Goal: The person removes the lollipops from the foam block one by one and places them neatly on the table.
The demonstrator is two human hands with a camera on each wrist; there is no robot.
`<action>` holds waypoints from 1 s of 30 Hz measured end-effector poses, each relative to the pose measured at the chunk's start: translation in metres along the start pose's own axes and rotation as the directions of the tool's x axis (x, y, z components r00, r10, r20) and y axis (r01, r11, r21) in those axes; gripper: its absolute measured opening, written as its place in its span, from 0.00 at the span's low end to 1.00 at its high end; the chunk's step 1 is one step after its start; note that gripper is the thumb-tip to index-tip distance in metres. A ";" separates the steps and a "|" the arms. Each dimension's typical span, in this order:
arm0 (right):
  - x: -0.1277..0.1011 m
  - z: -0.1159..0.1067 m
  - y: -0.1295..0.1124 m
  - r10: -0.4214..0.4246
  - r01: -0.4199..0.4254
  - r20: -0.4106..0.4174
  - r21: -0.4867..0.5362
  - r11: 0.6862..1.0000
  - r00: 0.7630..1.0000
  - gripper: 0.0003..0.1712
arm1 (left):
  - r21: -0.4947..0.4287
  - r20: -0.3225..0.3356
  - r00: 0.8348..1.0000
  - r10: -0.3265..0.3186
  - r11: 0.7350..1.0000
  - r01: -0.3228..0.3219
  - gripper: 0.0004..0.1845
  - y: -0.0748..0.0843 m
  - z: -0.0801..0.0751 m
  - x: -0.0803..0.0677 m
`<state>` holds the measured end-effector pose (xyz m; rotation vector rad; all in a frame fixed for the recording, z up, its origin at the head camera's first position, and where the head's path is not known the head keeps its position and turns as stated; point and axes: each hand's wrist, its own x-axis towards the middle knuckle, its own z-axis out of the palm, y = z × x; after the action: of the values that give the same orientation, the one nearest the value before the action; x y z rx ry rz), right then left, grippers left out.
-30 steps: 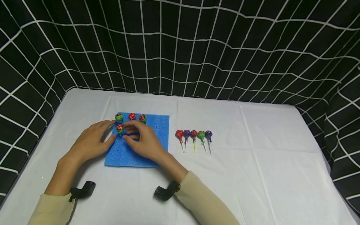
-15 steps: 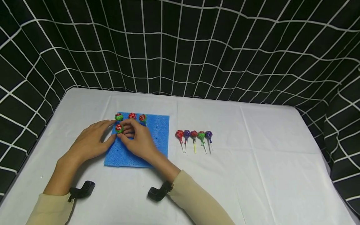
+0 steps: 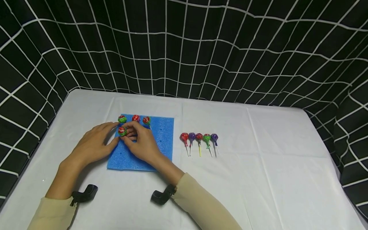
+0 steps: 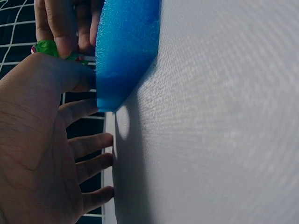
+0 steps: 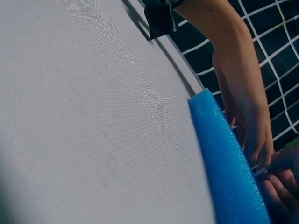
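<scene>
Pinching a green-and-red-wrapped lollipop [image 3: 122,131] between the thumb and fingers of the right hand [image 3: 143,143], just below the candy head, over the left part of a blue foam block [image 3: 130,162]. Held low like this, apparently, for control of the stick, with the round head free on top. Cannot make out the lower tip of the stick, nor any entry into the foam.

Touching the left edge of the blue foam block with the left hand [image 3: 96,140], with fingers extended and apart, clamped on nothing. Laid there probably to steady the light foam against slipping. Cannot tell about contact between left thumb and lollipop.

Showing, along the far edge of the blue foam block, a far-left lollipop [image 3: 122,118], a middle lollipop [image 3: 136,118] and a third lollipop [image 3: 146,120], all heads up, seemingly held upright by the foam. Spaced apart, perhaps to suit small dark spots [image 3: 120,153], likely holes.

Showing also, right of the blue foam block on a white tablecloth [image 3: 276,182], a side-by-side row: red lollipop [image 3: 184,136], purple lollipop [image 3: 191,136], yellow-stick red lollipop [image 3: 199,136], green lollipop [image 3: 206,137], last purple lollipop [image 3: 214,137]. Laid with sticks toward the person, probably for easy reach.
</scene>
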<state>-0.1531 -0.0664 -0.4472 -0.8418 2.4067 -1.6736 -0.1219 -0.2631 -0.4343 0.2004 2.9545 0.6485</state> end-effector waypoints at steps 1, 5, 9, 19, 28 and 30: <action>0.000 0.000 0.000 0.001 -0.001 -0.002 -0.003 1.000 1.000 0.18 | 0.001 0.002 1.000 -0.001 1.000 0.001 0.34 0.000 -0.001 0.000; 0.001 -0.001 -0.002 -0.004 0.004 -0.013 -0.007 1.000 1.000 0.18 | 0.008 0.006 1.000 -0.005 1.000 0.005 0.35 0.001 -0.002 0.001; 0.001 -0.002 -0.003 -0.017 0.017 -0.022 -0.007 1.000 1.000 0.19 | 0.008 -0.001 1.000 -0.005 1.000 0.005 0.35 0.001 -0.002 0.001; -0.004 -0.003 -0.005 -0.007 0.007 -0.034 0.000 1.000 0.999 0.19 | 0.012 -0.001 1.000 -0.013 1.000 0.013 0.34 0.002 0.003 -0.002; -0.006 -0.001 -0.004 -0.031 0.037 -0.074 0.088 0.995 0.997 0.21 | 0.000 0.009 1.000 -0.017 1.000 0.017 0.35 0.003 0.001 -0.001; -0.006 -0.001 -0.004 -0.048 0.056 -0.078 0.109 0.992 0.996 0.21 | -0.001 0.008 1.000 -0.015 1.000 0.015 0.35 0.002 0.001 -0.001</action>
<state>-0.1470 -0.0641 -0.4449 -0.8462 2.3325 -1.8715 -0.1204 -0.2607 -0.4340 0.1804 2.9454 0.6464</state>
